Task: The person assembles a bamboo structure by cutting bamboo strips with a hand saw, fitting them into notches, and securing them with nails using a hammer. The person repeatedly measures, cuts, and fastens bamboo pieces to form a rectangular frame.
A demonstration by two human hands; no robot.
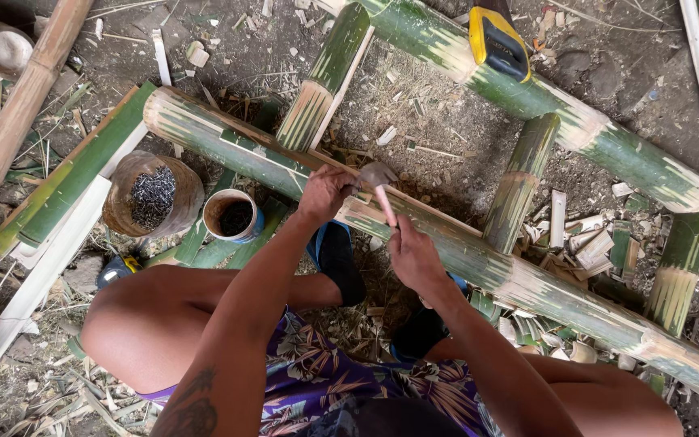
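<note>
I squat over a green bamboo frame of two long poles joined by short rungs. My left hand (325,194) lies curled over the near long pole (487,263), its fingers at the far edge beside a thin strip. My right hand (414,255) grips the pale pink handle of a small hammer (382,190). The hammer's grey head rests just above the pole, right next to my left fingers. Whether a nail sits under the head is hidden.
A brown tub of dark nails (154,197) and a blue-rimmed cup (235,217) stand left of my knee. A yellow and black tool (498,40) lies on the far pole (608,142). Split bamboo slats (66,202), a wooden pole (18,113) and shavings cover the dirt.
</note>
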